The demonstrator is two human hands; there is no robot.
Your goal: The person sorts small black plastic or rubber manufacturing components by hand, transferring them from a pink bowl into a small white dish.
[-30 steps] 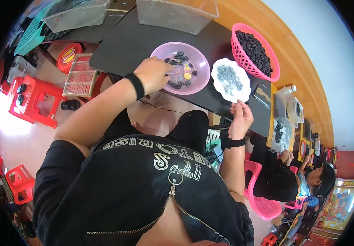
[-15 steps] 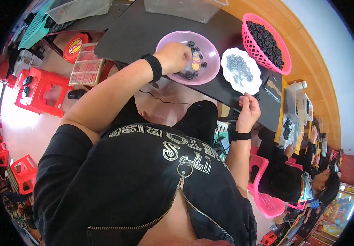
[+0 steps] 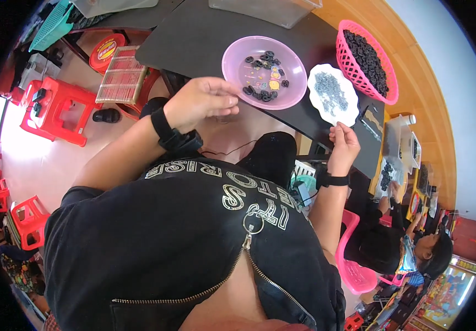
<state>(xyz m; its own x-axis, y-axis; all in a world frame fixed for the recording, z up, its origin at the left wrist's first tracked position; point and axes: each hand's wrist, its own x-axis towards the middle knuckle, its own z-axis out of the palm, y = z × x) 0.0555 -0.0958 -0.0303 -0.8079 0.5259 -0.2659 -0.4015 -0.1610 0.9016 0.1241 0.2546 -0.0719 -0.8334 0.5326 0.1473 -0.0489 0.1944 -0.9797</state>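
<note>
My left hand [image 3: 202, 102] is just off the near-left rim of a purple bowl [image 3: 297, 92]. Its fingers are loosely bent and apart, and I see nothing in them. Inside the bowl lie several small black ring-like pieces [image 3: 264, 96] and a few yellow bits [image 3: 274, 85]. My right hand [image 3: 344, 144] is at the near edge of a white scalloped plate [image 3: 350, 113], thumb and fingertips pinched together. Whatever they hold, if anything, is too small to make out. Tiny grey-clear pieces [image 3: 330, 91] are spread over the plate.
A pink basket [image 3: 351, 69] heaped with black pieces [image 3: 366, 58] stands behind the plate on the dark table [image 3: 188, 47]. A clear bin [image 3: 265, 12] is at the back. Red stools [image 3: 61, 110] stand on the left. A person [image 3: 378, 237] sits at the right.
My left hand has come out of the bowl toward the near left, and its fingers have loosened. My right hand stays pinched by the plate. The view has shifted slightly.
</note>
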